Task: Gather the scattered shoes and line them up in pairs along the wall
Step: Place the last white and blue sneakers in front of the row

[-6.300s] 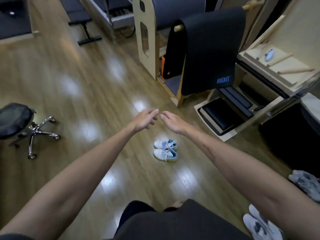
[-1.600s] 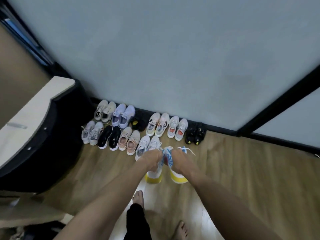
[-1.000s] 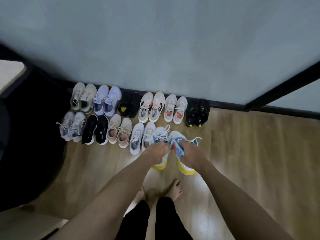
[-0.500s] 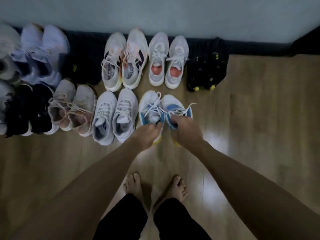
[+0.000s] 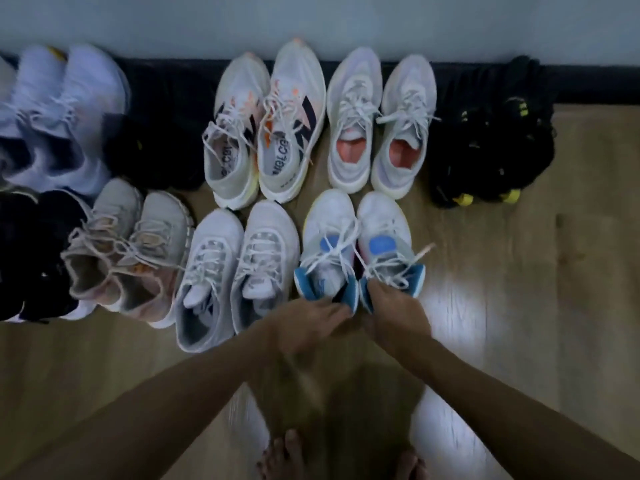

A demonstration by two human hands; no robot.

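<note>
Both hands at the heels of a white-and-blue sneaker pair, front row, floor by the wall.

Left hand (image 5: 308, 323) grips the blue heel collar of the left white mesh sneaker with blue lining (image 5: 327, 247), fingers curled onto it; right hand (image 5: 394, 315) likewise pinches the heel of the right matching sneaker (image 5: 386, 244). Both shoes sit side by side on the wooden plank floor (image 5: 519, 306), toes toward the pale grey wall (image 5: 311, 19), touching each other, just beside the white lace-up pair (image 5: 239, 268) on their left. Behind them: white pair with coral insoles (image 5: 379, 123). Bare toes (image 5: 280, 455) visible at the bottom edge.
</note>
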